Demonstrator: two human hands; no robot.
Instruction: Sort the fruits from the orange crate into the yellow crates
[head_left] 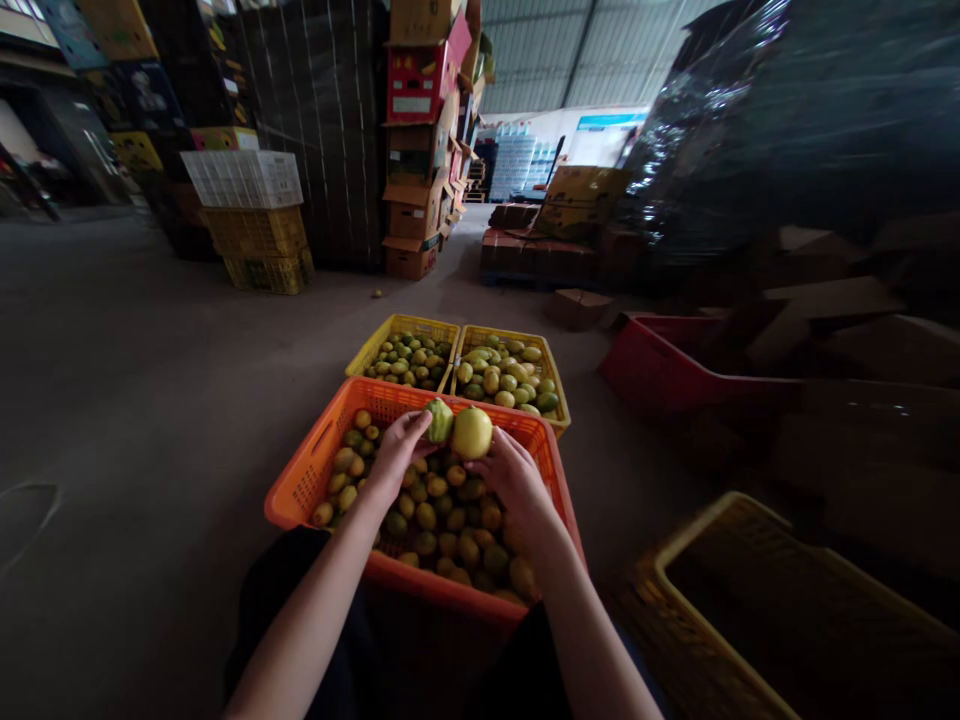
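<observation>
From the head camera, looking down past my forearms: my left grip (396, 452) is pinching a green fruit (440, 420) at its fingertips, held up above the far side of the orange crate (300, 492). My right grip (511, 476) is curled around a yellow fruit (472, 432), rounder and larger than the green one. The 2 fruits sit just beside each other, touching or nearly so; I cannot tell which.

The orange crate lies on the floor (150, 380) right in front of my knees. It holds a loose layer of small fruit in green, yellow and orange, and both my wrists hang over that pile.

Just beyond it stand 2 yellow crates side by side, touching along their shared edge: the left yellow crate (369, 355) holds mostly darker green fruit, the right yellow crate (559, 402) paler yellow-green fruit.

To my right, a red crate (652, 372) sits near a heap of flattened cardboard, and another yellow basket (716, 530) stands close at my lower right, its inside too dark to make out. Far left, a white crate (244, 178) rests on stacked yellow ones, and tall cardboard boxes (420, 130) rise behind.
</observation>
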